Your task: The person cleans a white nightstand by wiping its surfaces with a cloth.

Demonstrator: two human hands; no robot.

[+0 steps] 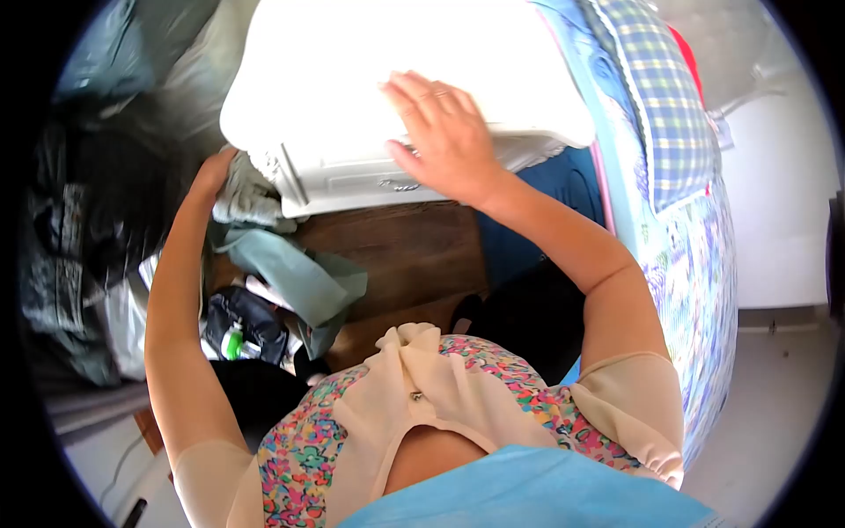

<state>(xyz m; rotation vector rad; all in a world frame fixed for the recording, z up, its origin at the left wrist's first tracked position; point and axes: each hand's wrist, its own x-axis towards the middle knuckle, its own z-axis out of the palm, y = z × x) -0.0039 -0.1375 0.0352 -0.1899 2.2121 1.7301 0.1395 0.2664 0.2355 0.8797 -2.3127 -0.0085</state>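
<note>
A white nightstand with a drawer front and a metal handle stands before me. My right hand lies on its top near the front edge, fingers stretched out and holding nothing. Down at the nightstand's left side is my left hand, beside a crumpled grey-green cloth. Its fingers are mostly hidden, so whether they grip the cloth does not show. Below the cloth, a pale teal fabric piece hangs over a dark bag on the floor.
On the right is a bed with a patterned cover and a checked pillow. Dark plastic-wrapped bundles crowd the left. A green-capped bottle lies near my feet on the brown wooden floor.
</note>
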